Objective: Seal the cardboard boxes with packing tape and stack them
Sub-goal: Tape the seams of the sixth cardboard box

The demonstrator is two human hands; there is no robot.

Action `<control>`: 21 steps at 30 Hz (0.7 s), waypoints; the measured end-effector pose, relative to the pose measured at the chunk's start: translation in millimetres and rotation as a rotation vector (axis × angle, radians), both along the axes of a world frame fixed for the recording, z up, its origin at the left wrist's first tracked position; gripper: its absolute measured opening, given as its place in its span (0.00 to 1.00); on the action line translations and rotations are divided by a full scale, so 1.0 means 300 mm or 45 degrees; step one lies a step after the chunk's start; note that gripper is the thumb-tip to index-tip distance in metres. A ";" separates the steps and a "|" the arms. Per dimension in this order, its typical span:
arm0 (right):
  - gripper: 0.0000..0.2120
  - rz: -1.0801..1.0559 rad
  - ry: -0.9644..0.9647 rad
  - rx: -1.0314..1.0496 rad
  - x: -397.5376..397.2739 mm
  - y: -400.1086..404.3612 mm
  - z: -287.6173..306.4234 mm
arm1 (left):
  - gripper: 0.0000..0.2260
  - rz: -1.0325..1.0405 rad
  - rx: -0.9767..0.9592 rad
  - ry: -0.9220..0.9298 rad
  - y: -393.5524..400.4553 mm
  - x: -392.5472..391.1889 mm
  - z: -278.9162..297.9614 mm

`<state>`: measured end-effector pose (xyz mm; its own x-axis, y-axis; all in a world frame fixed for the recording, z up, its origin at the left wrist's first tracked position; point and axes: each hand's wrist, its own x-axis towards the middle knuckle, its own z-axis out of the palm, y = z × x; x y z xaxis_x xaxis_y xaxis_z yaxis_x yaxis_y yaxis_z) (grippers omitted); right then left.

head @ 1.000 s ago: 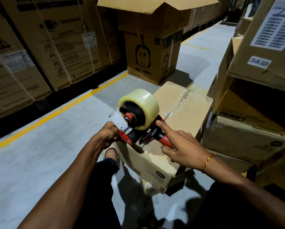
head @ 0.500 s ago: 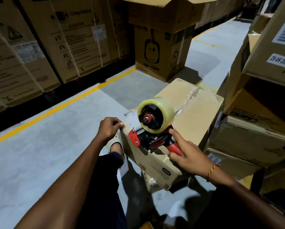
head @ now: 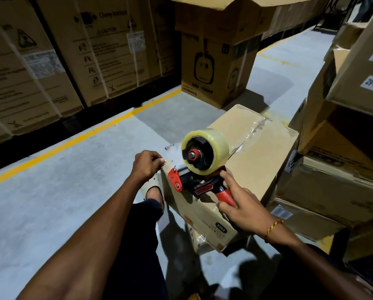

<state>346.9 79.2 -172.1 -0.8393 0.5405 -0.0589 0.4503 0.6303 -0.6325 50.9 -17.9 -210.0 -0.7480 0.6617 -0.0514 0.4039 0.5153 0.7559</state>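
A brown cardboard box (head: 254,161) lies in front of me, with clear tape running along its top seam. On its near end stands a red and black tape dispenser (head: 199,167) carrying a big roll of clear tape. My right hand (head: 239,206) grips the dispenser's red handle, index finger stretched along it. My left hand (head: 147,164) pinches the loose end of the tape at the box's near left corner.
Stacked cartons (head: 341,148) crowd the right side, close against the box. An open-topped tall carton (head: 215,68) stands ahead. Strapped large cartons (head: 57,61) line the left behind a yellow floor line (head: 77,137). Grey floor lies to the left; my foot (head: 154,194) is beside the box.
The dispenser has moved away from my left hand toward the right along the box's near end. My left hand has let go of the dispenser and now pinches the tape end at the corner.
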 end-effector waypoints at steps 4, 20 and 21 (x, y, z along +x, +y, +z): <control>0.37 0.014 -0.007 0.013 -0.005 -0.012 0.010 | 0.13 0.008 -0.027 0.010 0.005 -0.004 0.008; 0.35 0.011 -0.130 -0.005 -0.025 -0.010 0.008 | 0.08 0.031 -0.105 -0.108 0.018 -0.015 -0.012; 0.35 0.009 -0.145 0.002 -0.027 -0.010 0.009 | 0.07 0.040 -0.103 -0.134 0.019 -0.014 -0.013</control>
